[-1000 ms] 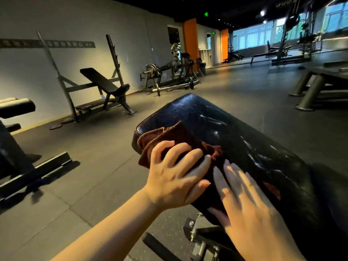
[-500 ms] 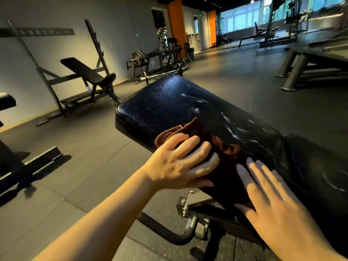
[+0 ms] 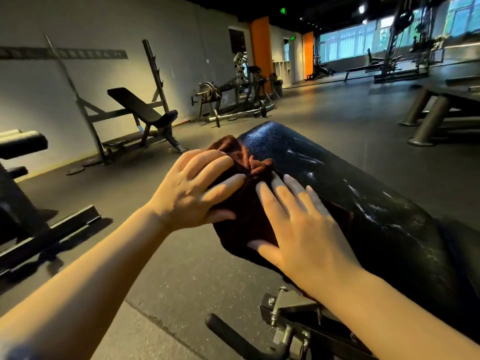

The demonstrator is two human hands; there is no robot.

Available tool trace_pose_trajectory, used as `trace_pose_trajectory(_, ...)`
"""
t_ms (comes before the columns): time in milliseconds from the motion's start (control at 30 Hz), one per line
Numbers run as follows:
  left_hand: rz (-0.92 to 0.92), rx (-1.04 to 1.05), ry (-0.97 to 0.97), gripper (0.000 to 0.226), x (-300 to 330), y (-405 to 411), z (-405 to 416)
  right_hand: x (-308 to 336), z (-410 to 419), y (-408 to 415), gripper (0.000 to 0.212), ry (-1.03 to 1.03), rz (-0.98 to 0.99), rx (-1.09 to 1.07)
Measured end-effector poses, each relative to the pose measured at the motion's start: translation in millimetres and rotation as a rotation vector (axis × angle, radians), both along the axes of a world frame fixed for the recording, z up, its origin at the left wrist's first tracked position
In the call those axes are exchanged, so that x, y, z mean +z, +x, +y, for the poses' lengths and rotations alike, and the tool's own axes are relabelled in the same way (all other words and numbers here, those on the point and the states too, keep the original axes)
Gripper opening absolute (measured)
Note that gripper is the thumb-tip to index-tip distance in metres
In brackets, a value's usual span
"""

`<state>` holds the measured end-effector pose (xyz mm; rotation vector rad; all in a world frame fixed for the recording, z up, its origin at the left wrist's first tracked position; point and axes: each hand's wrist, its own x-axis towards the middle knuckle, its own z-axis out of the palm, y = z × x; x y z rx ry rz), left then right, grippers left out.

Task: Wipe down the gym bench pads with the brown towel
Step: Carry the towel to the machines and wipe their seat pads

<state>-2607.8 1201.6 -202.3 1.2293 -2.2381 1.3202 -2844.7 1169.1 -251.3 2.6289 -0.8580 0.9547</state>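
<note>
Two bare hands press a rumpled brown terry towel [image 3: 246, 203] onto the far left end of a glossy black vinyl bench pad [image 3: 337, 178], the counter for this job, in a dim gym. The left hand [image 3: 192, 190] lies spread on the towel at the pad's left edge, fingers nearly straight and gripping nothing; the right hand [image 3: 298, 224] lies flat just beside it, fingers straight, partly on the cloth and partly on bare vinyl. The towel is bunched toward the far corner and hangs a little over the left side.

The step in hand appears to be wiping this end of the pad. Doing it well likely means flattening the bunched cloth, keeping even pressure under both palms, and carrying strokes over the rounded left edge and far corner, where the towel could slip off. Pale streaks glint on the pad to the right, suggesting that stretch may need another pass.

Open rubber floor [image 3: 117, 216] lies to the left and beyond; a grey incline bench rack [image 3: 135, 110] stands well apart by the wall, and the metal frame bracket [image 3: 283, 313] sits below the near edge.
</note>
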Motion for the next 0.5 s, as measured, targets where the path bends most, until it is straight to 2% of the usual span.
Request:
trace_pose_trajectory(67,-0.067,-0.058,-0.029,0.056,-2.9,-6.0,3.2,-6.9,0.8,-2.5,0.094,0.046,0.018,0.031)
trace_pose_trajectory(167,-0.009,-0.012,-0.019,0.068,-14.3,-20.2,10.3,-13.0,2.3,-12.6,0.099,-0.03,-0.001,0.031)
trace_pose_trajectory(267,-0.033,0.088,-0.041,0.082,-21.0,-31.3,15.7,-20.6,5.2,-23.6,0.102,0.002,0.018,0.036)
trace_pose_trajectory(333,-0.085,0.121,-0.044,0.083,-23.7,-44.5,19.1,-28.8,6.9,-36.4,0.099,0.005,0.016,0.031)
trace_pose_trajectory(500,-0.14,0.074,0.028,0.068,-49.6,-100.4,18.5,-63.0,10.8,-81.7,0.078,-0.043,0.014,-0.026)
